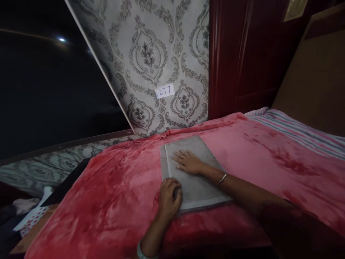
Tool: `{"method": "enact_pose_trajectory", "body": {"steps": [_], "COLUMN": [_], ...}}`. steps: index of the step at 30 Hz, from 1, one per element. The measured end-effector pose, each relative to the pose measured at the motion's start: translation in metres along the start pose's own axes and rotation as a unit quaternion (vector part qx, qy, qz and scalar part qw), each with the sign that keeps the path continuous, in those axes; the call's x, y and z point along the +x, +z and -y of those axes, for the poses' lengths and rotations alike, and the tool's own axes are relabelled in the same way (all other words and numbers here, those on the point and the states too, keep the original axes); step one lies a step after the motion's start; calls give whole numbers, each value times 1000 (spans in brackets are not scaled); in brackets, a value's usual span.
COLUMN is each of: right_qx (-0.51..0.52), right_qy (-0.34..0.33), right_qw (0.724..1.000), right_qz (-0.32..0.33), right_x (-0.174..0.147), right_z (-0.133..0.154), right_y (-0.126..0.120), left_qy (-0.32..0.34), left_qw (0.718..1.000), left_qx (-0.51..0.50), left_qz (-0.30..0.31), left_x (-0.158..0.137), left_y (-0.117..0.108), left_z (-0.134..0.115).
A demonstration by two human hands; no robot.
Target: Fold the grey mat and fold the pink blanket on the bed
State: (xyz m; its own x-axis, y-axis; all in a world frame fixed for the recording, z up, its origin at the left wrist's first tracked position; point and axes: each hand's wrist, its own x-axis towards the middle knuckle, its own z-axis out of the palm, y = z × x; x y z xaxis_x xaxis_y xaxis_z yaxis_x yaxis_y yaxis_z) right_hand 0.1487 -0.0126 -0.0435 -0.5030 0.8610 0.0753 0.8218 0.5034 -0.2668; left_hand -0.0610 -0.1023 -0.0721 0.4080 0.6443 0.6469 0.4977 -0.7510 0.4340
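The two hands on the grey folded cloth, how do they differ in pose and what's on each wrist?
The right hand lies flat, fingers spread, on the middle of the grey folded cloth; the left hand is curled at the cloth's near-left edge. The right wrist wears a thin metal bracelet; the left wrist wears a thick pale bangle. Both touch the cloth, which lies on the pink blanket.

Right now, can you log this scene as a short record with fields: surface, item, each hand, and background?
surface: pink blanket spread over a bed
item: folded grey cloth, lying flat on the blanket
left hand: fingers curled at the cloth's near left edge
right hand: palm flat on the cloth
background: patterned wall with a paper tag reading 277
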Motion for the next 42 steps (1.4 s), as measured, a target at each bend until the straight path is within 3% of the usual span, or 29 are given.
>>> {"method": "enact_pose_trajectory", "body": {"steps": [4, 6, 8, 10, 14, 19, 22, 26, 31, 36, 42], "right_qx": [40, 56, 47, 16, -21, -38, -54, -78, -66, -55, -46], "right_qy": [-95, -108, -63, 34, 197, 266, 259, 234, 251, 251, 247], "right_qw": [994, 992, 997, 996, 973, 954, 954, 960, 959, 959, 962], "right_qz": [27, 23, -21, -78, -116, -134, -139, -134, -118, -117, -108], "right_x": [-7, -3, 4, 11, 21, 30, 31, 28, 27, 28, 25], "right_z": [14, 8, -9, -33, -78, -89, -79, -74, -80, -83, -83], "right_y": [5, 3, -6, -20, -47, -49, -29, -4, 0, 0, -3], "left_qy": [-3, -9, -22, -53, -118, -95, -111, -129, -144, -214, -257], "left_qw": [1000, 1000, 1000, 997, 983, 979, 963, 934, 929, 911, 891], "left_qx": [3, 0, -12, -20, -3, 61, 125, 196, 214, 249, 270], "left_qz": [-1, -2, 7, 44, 141, 168, 209, 269, 265, 250, 258], "left_x": [-1, -2, 0, 10, 66, 163, 188, 181, 173, 174, 158], "left_y": [1, 0, -4, -11, -13, 33, 65, 87, 91, 81, 49], "left_z": [-2, -2, -2, -2, 2, 23, 44, 67, 73, 73, 78]}}
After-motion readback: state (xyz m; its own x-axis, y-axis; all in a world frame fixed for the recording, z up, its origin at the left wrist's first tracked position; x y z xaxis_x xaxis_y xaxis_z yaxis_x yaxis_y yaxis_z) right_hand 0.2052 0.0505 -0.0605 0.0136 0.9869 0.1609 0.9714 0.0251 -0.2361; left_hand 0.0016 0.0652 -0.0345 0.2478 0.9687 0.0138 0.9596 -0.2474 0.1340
